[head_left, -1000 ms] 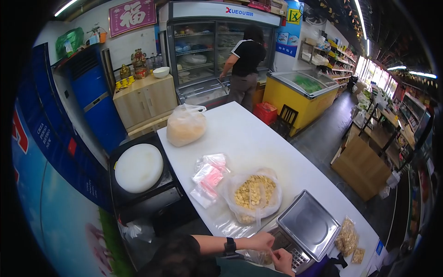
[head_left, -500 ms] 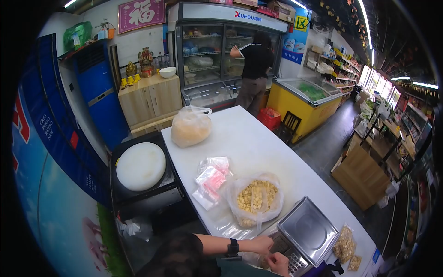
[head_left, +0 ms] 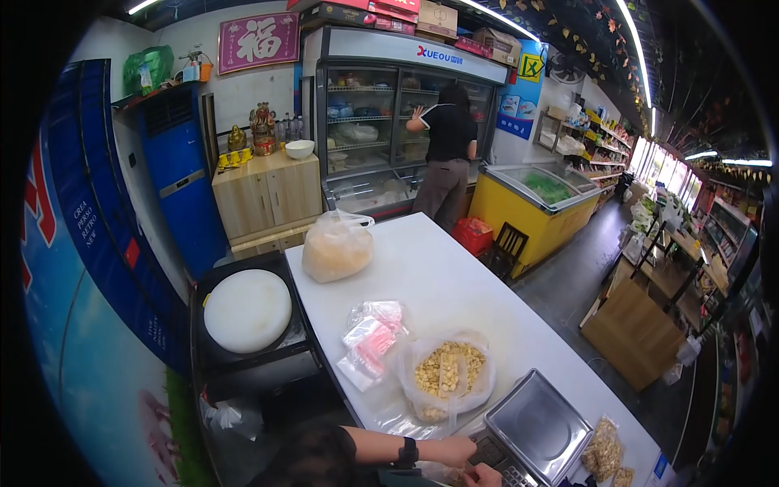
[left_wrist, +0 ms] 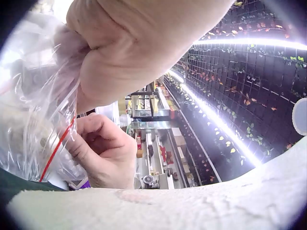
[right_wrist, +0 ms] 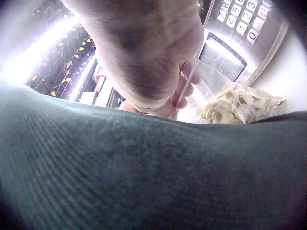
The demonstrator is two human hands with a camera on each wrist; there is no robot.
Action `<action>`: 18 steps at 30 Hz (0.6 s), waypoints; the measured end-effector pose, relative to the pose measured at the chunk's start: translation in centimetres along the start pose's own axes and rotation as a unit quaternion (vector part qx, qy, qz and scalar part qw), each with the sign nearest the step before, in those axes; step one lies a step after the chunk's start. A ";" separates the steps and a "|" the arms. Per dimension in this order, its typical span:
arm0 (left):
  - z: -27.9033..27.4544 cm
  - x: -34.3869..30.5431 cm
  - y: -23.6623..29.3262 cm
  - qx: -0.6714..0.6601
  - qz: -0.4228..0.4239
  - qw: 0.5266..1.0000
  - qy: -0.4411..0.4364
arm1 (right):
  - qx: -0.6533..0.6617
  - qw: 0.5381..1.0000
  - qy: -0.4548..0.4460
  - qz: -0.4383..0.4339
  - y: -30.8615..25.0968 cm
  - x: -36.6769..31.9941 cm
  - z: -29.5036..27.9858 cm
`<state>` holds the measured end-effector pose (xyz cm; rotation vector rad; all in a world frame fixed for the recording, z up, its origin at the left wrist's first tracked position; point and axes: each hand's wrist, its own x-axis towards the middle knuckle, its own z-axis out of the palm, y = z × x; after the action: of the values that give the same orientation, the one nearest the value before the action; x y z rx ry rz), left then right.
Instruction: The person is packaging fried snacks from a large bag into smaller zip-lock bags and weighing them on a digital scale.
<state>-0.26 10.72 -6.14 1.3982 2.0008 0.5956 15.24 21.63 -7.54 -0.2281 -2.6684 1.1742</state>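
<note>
Both hands are at the mouth of a clear zip-lock bag (left_wrist: 29, 120) with a red seal line, low in the head view by the scale. My left hand (head_left: 453, 449) grips the bag's edge, and its fingertips are partly hidden behind the palm in the left wrist view. Opposite it, my right hand (left_wrist: 108, 151) pinches the bag near the red line with curled thumb and forefinger. Pale dried slices (right_wrist: 242, 105) fill the bag's lower part in the right wrist view. The scale's keypad (right_wrist: 242, 17) is just beyond.
On the white table (head_left: 422, 268) stand a digital scale (head_left: 540, 426), an open bag of yellowish slices (head_left: 450, 369), loose clear bags (head_left: 373, 341) and a tied bag (head_left: 337, 247). Filled packets (head_left: 604, 448) lie at right. Another person (head_left: 446, 150) stands at the glass-door fridge.
The head view has shifted, so the table and my hands sit lower in it. My hands stay together at the bag. The other person has raised a hand to the fridge door.
</note>
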 end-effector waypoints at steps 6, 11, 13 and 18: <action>0.5 -0.5 -0.1 0.014 0.025 0.998 0.052 | -0.018 1.000 -0.007 0.013 -0.6 0.2 -0.9; 1.1 -0.3 -0.5 0.084 0.054 0.995 0.007 | -0.065 0.997 -0.035 -0.001 -0.2 -0.1 -0.7; 0.6 -0.7 0.0 0.093 0.074 0.993 0.003 | -0.071 0.997 -0.033 -0.001 -0.5 -0.1 -0.8; 0.1 -1.2 0.7 0.103 0.050 0.993 0.030 | -0.145 0.979 -0.096 -0.103 0.9 -0.2 -1.0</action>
<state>0.54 9.87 -5.47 1.6292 2.0986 0.4907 15.72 22.88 -7.55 0.1227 -2.9401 0.7795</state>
